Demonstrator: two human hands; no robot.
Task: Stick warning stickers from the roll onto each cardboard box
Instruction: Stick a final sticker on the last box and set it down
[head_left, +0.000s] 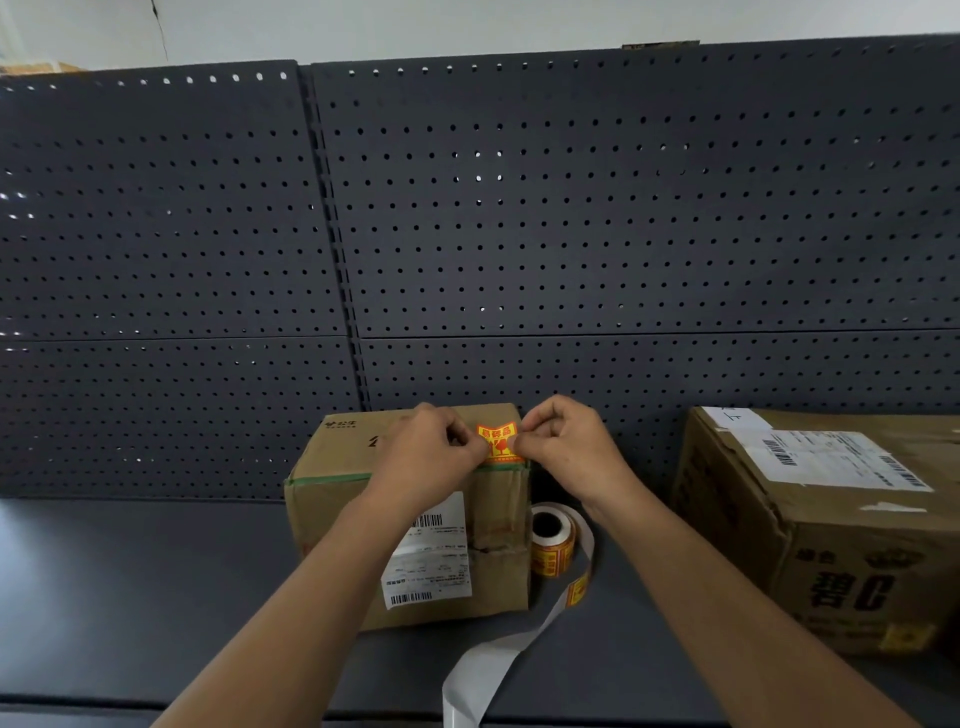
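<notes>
The sticker (497, 441) — red and yellow, with printed characters and a broken-glass mark — sits low in the centre of the frame. It lies on top of the box (348, 447) near its right front edge, with its lower edge at the green tape (322, 479) that runs along that edge. The left hand (431, 449) pinches the sticker's left side and the right hand (563, 441) its right side. The fingers (524, 441) of both are curled and clamped on it, thumb against forefinger. Whether the sticker is already pressed flat cannot be told. A white label (431, 558) with barcodes covers part of the box's front face, partly behind the left forearm. Just right of the box the roll (550, 543) stands on the tabletop (130, 571) — its white strip (493, 665) trails down to the bottom edge of the frame. At the right of the frame, apart from the roll, is a second box (841, 551) with white labels on top. A dark pegboard (571, 208) fills the upper frame.
</notes>
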